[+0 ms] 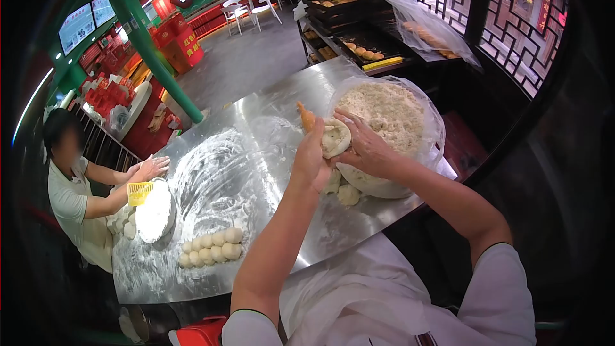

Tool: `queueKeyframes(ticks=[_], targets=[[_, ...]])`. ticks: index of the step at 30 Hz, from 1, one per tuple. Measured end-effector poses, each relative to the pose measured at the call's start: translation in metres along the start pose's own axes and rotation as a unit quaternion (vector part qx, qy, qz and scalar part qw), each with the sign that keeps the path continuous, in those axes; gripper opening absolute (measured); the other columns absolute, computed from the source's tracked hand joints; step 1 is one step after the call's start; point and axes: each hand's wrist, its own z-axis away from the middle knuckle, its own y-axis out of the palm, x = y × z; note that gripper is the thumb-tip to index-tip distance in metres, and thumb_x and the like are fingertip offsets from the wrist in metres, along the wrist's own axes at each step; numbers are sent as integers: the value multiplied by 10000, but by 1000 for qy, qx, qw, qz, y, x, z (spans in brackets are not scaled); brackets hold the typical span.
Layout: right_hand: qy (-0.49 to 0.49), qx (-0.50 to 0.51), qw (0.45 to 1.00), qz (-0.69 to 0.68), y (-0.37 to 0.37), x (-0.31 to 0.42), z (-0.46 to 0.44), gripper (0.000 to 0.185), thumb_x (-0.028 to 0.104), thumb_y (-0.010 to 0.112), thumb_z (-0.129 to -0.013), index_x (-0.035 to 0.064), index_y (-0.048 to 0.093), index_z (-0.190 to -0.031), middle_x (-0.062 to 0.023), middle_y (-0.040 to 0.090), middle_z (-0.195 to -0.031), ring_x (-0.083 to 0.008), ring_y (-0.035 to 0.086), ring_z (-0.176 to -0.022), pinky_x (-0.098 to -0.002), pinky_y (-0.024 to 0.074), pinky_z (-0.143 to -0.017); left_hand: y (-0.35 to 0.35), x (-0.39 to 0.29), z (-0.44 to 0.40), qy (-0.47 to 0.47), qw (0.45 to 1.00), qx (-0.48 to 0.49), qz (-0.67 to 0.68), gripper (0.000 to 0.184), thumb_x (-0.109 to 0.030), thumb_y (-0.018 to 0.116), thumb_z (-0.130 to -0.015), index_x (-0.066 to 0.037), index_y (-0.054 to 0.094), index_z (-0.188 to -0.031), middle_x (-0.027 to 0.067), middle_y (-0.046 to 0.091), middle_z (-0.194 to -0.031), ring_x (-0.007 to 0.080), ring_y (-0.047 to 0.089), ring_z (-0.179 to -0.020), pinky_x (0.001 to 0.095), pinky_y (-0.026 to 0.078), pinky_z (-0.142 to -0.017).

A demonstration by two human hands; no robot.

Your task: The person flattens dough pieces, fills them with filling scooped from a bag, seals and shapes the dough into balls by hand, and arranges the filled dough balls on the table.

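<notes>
Between my two hands is a round, cupped piece of dough (336, 139), with pale material visible in its hollow. My left hand (310, 159) cups it from the left side. My right hand (366, 143) grips its right edge with curled fingers. An orange-brown tapered object (305, 116) sticks up by my left fingers; its kind and whether I hold it cannot be told. Just right of my hands, a big plastic-lined bowl (440, 129) holds crumbly pale filling (386, 107). Loose dough lumps (349, 195) rest on the table below my hands, against the bowl.
Two rows of dough balls (211, 247) lie on the floured steel table (282, 218). At left a co-worker (72, 189) has both hands on the table beside a round container of white flour (155, 213) and a yellow basket (139, 193). Trays of buns (362, 51) stand beyond the table.
</notes>
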Motion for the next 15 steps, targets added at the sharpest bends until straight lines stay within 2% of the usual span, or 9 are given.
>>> queueKeyframes(ticks=[2, 4, 6, 7, 9, 11, 12, 14, 15], targets=[[-16, -17, 998, -63, 14, 16, -6, 811, 317, 762, -860, -59, 355, -1452, -243, 359, -1533, -415, 368, -1410, -443, 348, -1157, -14, -2, 7, 13, 999, 1, -49, 346, -321, 500, -1068, -18, 568, -1219, 68, 643, -1069, 154, 651, -965, 262, 532, -797], [-8, -11, 996, -87, 25, 30, -7, 770, 292, 754, -868, -53, 371, -1441, -244, 364, -1530, -411, 365, -1412, -445, 344, -1157, -27, -2, 21, 85, 990, -3, -113, 327, -293, 478, -1077, -20, 581, -1226, 60, 645, -1080, 124, 648, -948, 273, 527, -780], [-9, 23, 991, -130, 52, 42, -5, 731, 267, 745, -876, -47, 386, -1430, -246, 369, -1528, -407, 363, -1414, -447, 340, -1158, -54, 8, 31, 95, 987, -34, -129, 332, -290, 468, -1080, -23, 577, -1244, 52, 647, -1083, 120, 644, -951, 270, 524, -789], [-3, 24, 988, -152, 65, 41, -2, 670, 248, 720, -901, -35, 406, -1421, -228, 418, -1485, -372, 418, -1374, -431, 373, -1131, -70, 13, 37, 97, 983, -42, -152, 337, -287, 459, -1083, -26, 573, -1262, 44, 649, -1086, 115, 640, -954, 268, 520, -798], [-5, 47, 981, -188, 87, 48, 3, 611, 228, 695, -925, -22, 425, -1412, -209, 468, -1442, -336, 473, -1334, -416, 406, -1104, -97, 20, 51, 68, 988, -41, -129, 344, -277, 450, -1084, -37, 540, -1315, 47, 634, -1162, 137, 623, -1039, 286, 510, -889], [144, 120, 912, -365, 97, 59, 7, 511, 226, 616, -981, 16, 452, -1417, -136, 561, -1283, -226, 565, -1176, -355, 474, -1007, -111, 20, 72, 40, 996, -27, -71, 356, -274, 447, -1084, -43, 514, -1347, 50, 618, -1204, 150, 606, -1090, 304, 497, -932], [144, 132, 909, -369, 107, 56, 9, 511, 226, 616, -981, 16, 452, -1417, -136, 561, -1283, -226, 565, -1176, -355, 474, -1007, -116, 23, 83, 4, 1000, 12, -15, 372, -271, 443, -1085, -49, 489, -1379, 53, 601, -1246, 163, 589, -1140, 322, 485, -975], [212, 174, 835, -478, 130, 47, 14, 453, 250, 552, -1011, 56, 475, -1413, -80, 587, -1148, -154, 578, -1063, -307, 497, -921, -139, 39, 94, 5, 1000, -7, -18, 382, -265, 441, -1084, -53, 469, -1400, 59, 585, -1277, 174, 577, -1169, 339, 479, -991], [213, 181, 833, -477, 136, 48, 15, 453, 250, 552, -1011, 56, 475, -1413, -80, 587, -1148, -154, 578, -1063, -307, 497, -921, -148, 44, 99, 5, 1000, -14, -28, 394, -259, 439, -1084, -56, 450, -1421, 64, 570, -1308, 186, 566, -1197, 356, 473, -1008]])
